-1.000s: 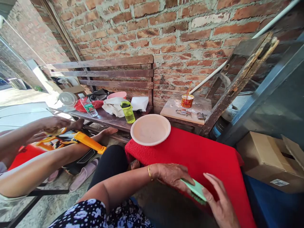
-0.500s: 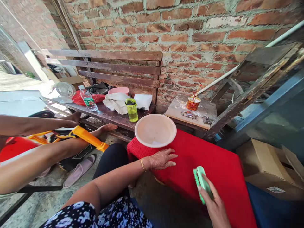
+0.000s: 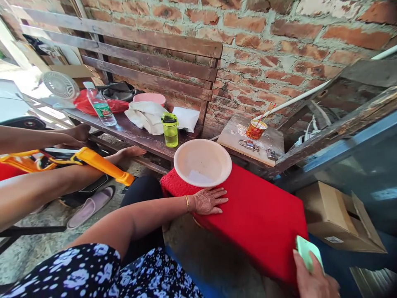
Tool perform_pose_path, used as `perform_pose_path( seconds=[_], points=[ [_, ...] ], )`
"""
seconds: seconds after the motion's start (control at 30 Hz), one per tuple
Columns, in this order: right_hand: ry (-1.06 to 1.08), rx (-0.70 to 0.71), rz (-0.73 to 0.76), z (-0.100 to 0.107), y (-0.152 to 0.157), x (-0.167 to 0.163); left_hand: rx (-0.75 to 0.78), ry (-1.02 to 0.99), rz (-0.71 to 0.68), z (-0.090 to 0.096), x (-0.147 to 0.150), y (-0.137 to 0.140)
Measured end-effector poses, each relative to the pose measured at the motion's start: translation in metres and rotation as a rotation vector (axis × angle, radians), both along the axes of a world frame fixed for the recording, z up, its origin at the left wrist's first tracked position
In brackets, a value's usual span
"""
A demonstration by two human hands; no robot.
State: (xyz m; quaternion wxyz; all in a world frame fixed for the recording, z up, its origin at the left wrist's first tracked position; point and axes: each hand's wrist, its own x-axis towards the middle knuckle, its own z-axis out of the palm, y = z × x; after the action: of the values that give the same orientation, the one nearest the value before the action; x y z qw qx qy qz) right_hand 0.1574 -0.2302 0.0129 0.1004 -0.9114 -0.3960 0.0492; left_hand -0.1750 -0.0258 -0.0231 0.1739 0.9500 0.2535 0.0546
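Note:
My left hand (image 3: 208, 201) lies flat with fingers spread on a red cloth (image 3: 257, 215) that covers a low table or bench. Just beyond its fingers stands a pale pink basin (image 3: 203, 163) with a little clear liquid or something whitish at the bottom. At the lower right, my right hand (image 3: 314, 273) is closed around a light green scrubbing brush (image 3: 310, 251). The brush sits at the right end of the cloth, its back toward me and its bristles hidden.
A wooden bench (image 3: 139, 132) holds a green-lidded bottle (image 3: 170, 131), a water bottle (image 3: 101, 105), white cloth (image 3: 145, 116) and a fan (image 3: 60, 85). Padlocks (image 3: 248, 144) and a paper cup (image 3: 256, 129) rest on a board. A cardboard box (image 3: 338, 219) stands right. Another person's legs (image 3: 62, 182) are at left.
My right hand has moved right with the brush, to the end of the red cloth. My left hand has come down flat on the cloth. The view has shifted.

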Motion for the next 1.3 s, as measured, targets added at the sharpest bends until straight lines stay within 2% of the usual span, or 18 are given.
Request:
perform_pose_path(
  seconds=[0.07, 0.1, 0.23, 0.3, 0.37, 0.43, 0.53, 0.6, 0.63, 0.7, 0.77, 0.83, 0.9, 1.0, 1.1, 1.17, 1.23, 1.3],
  points=[
    [-0.056, 0.030, -0.103, 0.007, 0.003, -0.002, 0.026, -0.026, -0.010, -0.003, 0.000, 0.000],
    [-0.066, 0.059, -0.081, 0.007, 0.012, -0.015, 0.046, -0.039, -0.016, -0.004, 0.000, 0.000],
    [0.004, 0.174, 0.336, -0.011, 0.068, -0.100, 0.132, -0.050, -0.016, -0.013, -0.001, 0.003],
    [-0.006, 0.204, 0.458, -0.024, 0.084, -0.122, 0.170, -0.047, -0.024, -0.016, -0.001, 0.005],
    [-0.052, 0.196, 0.468, -0.032, 0.082, -0.110, 0.198, -0.044, -0.038, -0.019, -0.001, 0.007],
    [-0.101, 0.157, 0.376, -0.035, 0.063, -0.069, 0.214, -0.043, -0.046, -0.019, -0.002, 0.007],
    [-0.110, 0.061, 0.037, -0.031, 0.026, 0.004, 0.217, -0.046, -0.048, -0.018, -0.002, 0.006],
    [-0.107, 0.034, -0.183, -0.026, 0.014, 0.027, 0.216, -0.056, -0.048, -0.017, -0.001, 0.006],
    [-0.115, 0.055, -0.220, -0.023, 0.014, 0.026, 0.216, -0.059, -0.051, -0.016, -0.001, 0.006],
    [-0.138, 0.151, -0.104, -0.022, 0.029, -0.002, 0.216, -0.056, -0.055, -0.017, -0.001, 0.006],
    [-0.133, 0.227, 0.165, -0.023, 0.056, -0.050, 0.219, -0.042, -0.055, -0.017, -0.001, 0.007],
    [-0.120, 0.216, 0.384, -0.024, 0.082, -0.094, 0.223, -0.029, -0.057, -0.018, -0.002, 0.007],
    [-0.125, 0.154, 0.467, -0.026, 0.096, -0.111, 0.223, -0.023, -0.058, -0.017, -0.002, 0.008],
    [-0.165, 0.068, 0.349, -0.028, 0.082, -0.071, 0.210, -0.027, -0.051, -0.016, -0.002, 0.007],
    [-0.142, -0.016, 0.022, -0.024, 0.047, 0.008, 0.190, -0.041, -0.049, -0.014, -0.001, 0.006],
    [-0.111, -0.058, -0.188, -0.018, 0.032, 0.043, 0.178, -0.049, -0.049, -0.013, -0.001, 0.006],
    [-0.117, -0.028, -0.224, -0.014, 0.034, 0.045, 0.171, -0.046, -0.051, -0.013, -0.001, 0.006],
    [-0.132, 0.047, -0.068, -0.013, 0.053, 0.013, 0.170, -0.037, -0.050, -0.012, -0.001, 0.005]
  ],
)
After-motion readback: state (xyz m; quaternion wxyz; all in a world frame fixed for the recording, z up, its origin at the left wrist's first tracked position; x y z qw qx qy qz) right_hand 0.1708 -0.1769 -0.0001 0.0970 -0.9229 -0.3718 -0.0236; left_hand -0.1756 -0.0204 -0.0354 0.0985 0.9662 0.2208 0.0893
